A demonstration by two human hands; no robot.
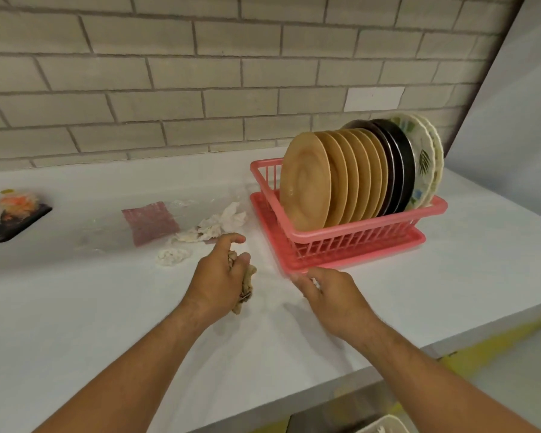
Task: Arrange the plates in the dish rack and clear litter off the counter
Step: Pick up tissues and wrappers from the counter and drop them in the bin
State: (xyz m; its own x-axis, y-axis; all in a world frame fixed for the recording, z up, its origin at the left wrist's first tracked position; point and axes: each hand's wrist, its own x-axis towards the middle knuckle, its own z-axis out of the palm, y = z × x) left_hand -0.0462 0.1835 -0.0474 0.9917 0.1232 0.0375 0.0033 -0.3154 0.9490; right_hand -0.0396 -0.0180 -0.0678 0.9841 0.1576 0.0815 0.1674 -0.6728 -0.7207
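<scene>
Mid white bench, left hand is clenching a crumpled brownish tissue wad, gathering litter; right hand is pinching a small white scrap. Crumpled white tissues are lying at 11 o'clock; round tan plates are standing slotted in pink plastic dish rack at 2 o'clock.

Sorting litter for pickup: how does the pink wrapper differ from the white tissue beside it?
The pink wrapper lies flat, the white tissue is crumpled. The pink wrapper is squarish, the white tissue ragged and irregular. Both lie loose on the counter.
</scene>
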